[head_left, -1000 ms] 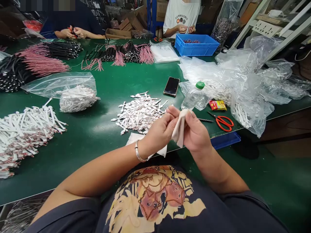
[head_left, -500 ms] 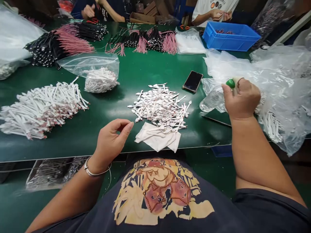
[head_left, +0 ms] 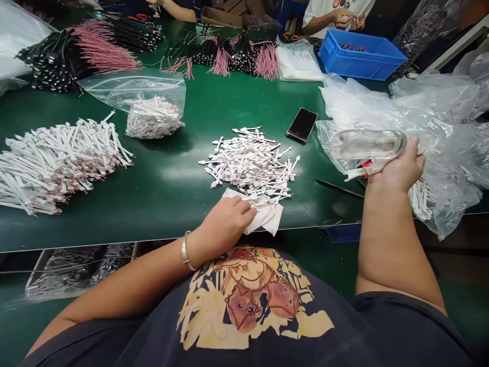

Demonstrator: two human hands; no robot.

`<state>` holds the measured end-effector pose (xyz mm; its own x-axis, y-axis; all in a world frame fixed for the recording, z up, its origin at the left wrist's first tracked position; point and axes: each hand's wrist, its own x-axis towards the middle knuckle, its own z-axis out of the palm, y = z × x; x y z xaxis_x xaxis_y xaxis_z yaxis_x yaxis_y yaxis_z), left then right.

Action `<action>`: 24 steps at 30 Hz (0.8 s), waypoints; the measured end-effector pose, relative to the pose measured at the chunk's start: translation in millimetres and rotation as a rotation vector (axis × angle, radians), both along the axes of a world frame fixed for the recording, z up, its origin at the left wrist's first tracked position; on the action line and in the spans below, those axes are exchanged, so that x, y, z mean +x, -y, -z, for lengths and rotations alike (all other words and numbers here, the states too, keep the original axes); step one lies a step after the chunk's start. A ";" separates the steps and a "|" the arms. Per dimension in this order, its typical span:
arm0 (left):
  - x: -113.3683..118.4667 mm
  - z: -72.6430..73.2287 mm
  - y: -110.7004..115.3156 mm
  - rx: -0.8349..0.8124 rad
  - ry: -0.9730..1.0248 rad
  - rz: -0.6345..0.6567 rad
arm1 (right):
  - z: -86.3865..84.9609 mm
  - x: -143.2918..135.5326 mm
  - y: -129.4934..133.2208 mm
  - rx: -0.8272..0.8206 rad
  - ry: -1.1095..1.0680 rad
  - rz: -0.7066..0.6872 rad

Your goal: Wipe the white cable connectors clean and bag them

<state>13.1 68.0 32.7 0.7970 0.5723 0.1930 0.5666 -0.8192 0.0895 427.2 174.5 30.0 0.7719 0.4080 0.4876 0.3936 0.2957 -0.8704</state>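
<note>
My left hand (head_left: 229, 221) has its fingers curled down over a folded white cloth (head_left: 270, 218) at the table's front edge. Its fingertips are partly hidden. Just behind the cloth lies a loose pile of short white connector leads (head_left: 252, 165). My right hand (head_left: 401, 165) is closed at the right end of a clear bottle (head_left: 364, 144), which is tilted on its side. Some fingers are hidden behind the bottle. Below the bottle, a small red piece (head_left: 367, 166) and a white strip show beside the hand; I cannot tell what they are.
A larger heap of white leads (head_left: 61, 160) and a filled zip bag (head_left: 153, 117) are at left. A phone (head_left: 302, 125), a thin dark tool (head_left: 338, 188) and plastic bags (head_left: 446, 137) are at right. Wire bundles (head_left: 103, 48) and a blue bin (head_left: 361, 55) stand farther back.
My left hand has moved right onto the white cloth. My right hand has turned over, and the bottle has swung up to lie nearly level. The view has shifted slightly.
</note>
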 end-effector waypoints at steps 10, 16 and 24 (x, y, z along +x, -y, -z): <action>29.8 -4.3 -14.2 -0.024 -0.239 0.089 | -13.2 -31.8 -10.6 -0.372 0.970 0.083; 10.1 -28.2 -11.3 0.083 -0.083 0.046 | -10.5 -26.4 -11.2 -0.358 0.962 0.092; -22.4 0.3 1.6 0.146 0.478 0.133 | -35.3 -69.2 53.6 -0.032 0.877 0.134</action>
